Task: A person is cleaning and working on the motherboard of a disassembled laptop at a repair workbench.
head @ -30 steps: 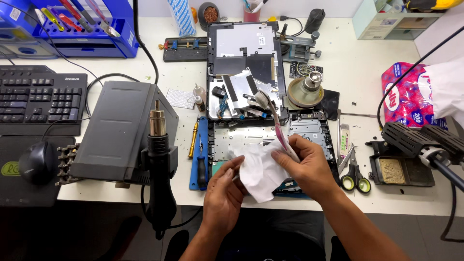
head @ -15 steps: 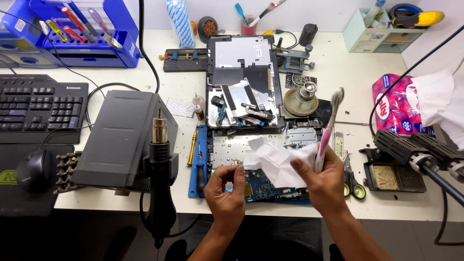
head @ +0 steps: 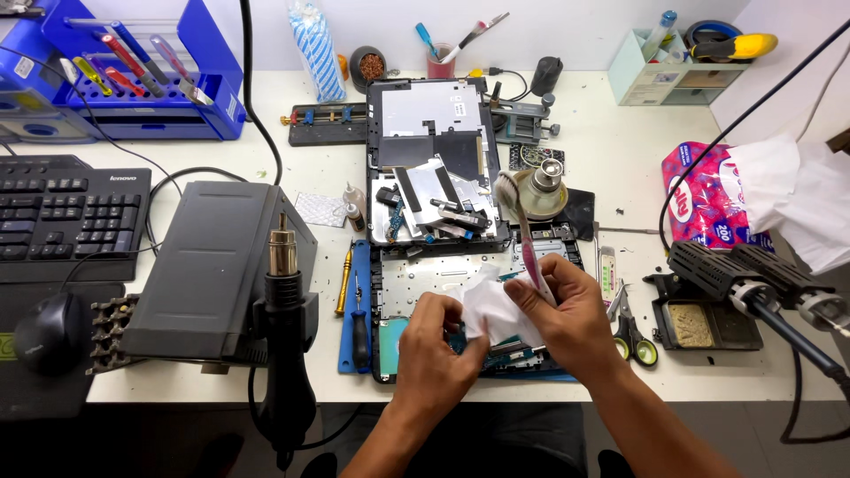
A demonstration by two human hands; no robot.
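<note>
The right hand (head: 567, 314) and left hand (head: 434, 341) cover the middle of the opened circuit board (head: 416, 279), and the white tissue (head: 491, 305) between them hides whatever it wraps. The brush (head: 522, 226) handle vanishes inside the right hand. Far left of the left hand, the keyboard (head: 66, 217) runs off the frame; far right, the crumpled white paper (head: 797, 199) is cut off.

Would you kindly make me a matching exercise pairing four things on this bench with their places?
Things:
1. Tissue
2. Brush
3. Scissors
4. Mouse

Places:
A. far left, below the keyboard
B. pinched between both hands
C. on the bench, just right of the right hand
D. gripped in the right hand, bristles pointing away

Pairs: 1-B, 2-D, 3-C, 4-A. The left hand shares the tissue.
</note>
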